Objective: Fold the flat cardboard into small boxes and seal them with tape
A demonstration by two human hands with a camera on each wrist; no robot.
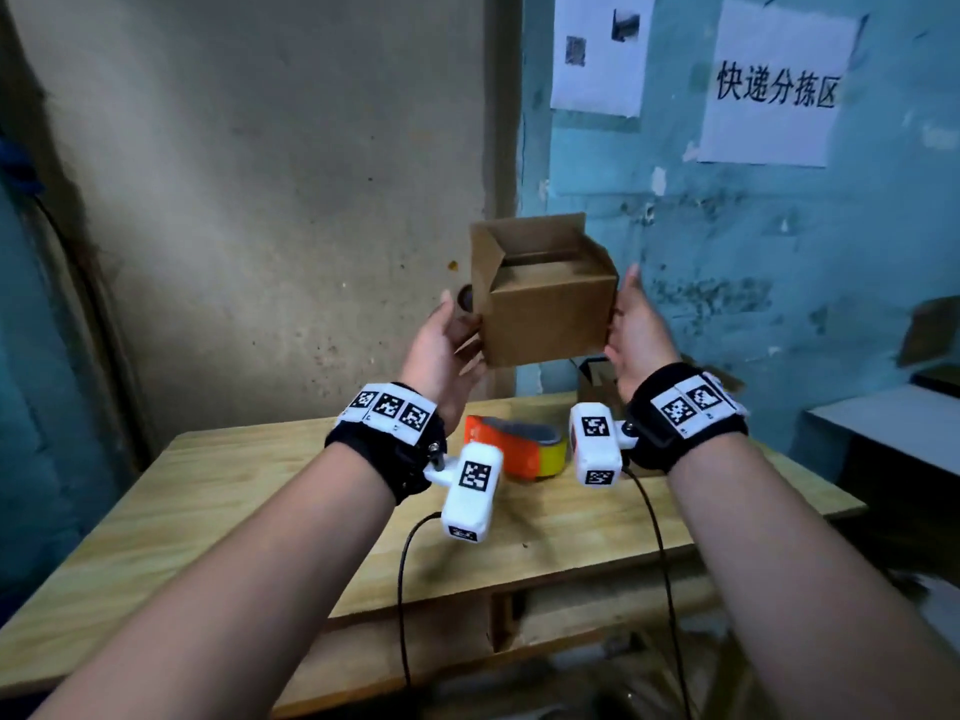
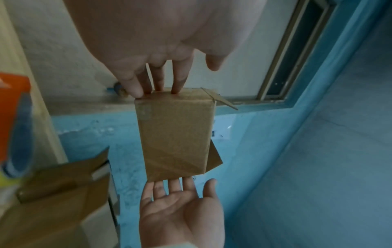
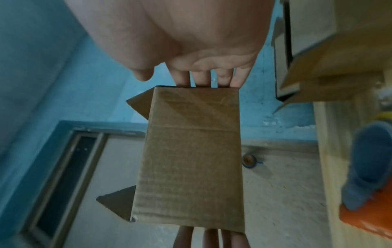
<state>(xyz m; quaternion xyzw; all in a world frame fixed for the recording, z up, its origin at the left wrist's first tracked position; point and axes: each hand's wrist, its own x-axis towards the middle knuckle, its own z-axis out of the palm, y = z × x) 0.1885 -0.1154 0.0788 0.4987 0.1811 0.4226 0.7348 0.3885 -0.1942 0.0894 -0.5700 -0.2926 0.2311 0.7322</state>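
A small brown cardboard box (image 1: pixel 545 319) is held in the air above the wooden table (image 1: pixel 208 511), squeezed between my two hands. My left hand (image 1: pixel 441 345) presses its left side with straight fingers (image 2: pixel 157 83), and my right hand (image 1: pixel 636 330) presses the right side the same way, fingers (image 3: pixel 203 78) flat. The box's top flaps stand up, so the top is uncovered. In the wrist views its underside (image 2: pixel 176 137) (image 3: pixel 191 159) is closed, with clear tape across it. An orange tape dispenser (image 1: pixel 519 449) lies on the table below my hands.
Another cardboard box (image 1: pixel 597 381) with loose flaps sits at the table's back edge against the blue wall. A grey-topped table (image 1: pixel 883 418) stands to the right. Cables hang from my wrist cameras over the table's front edge.
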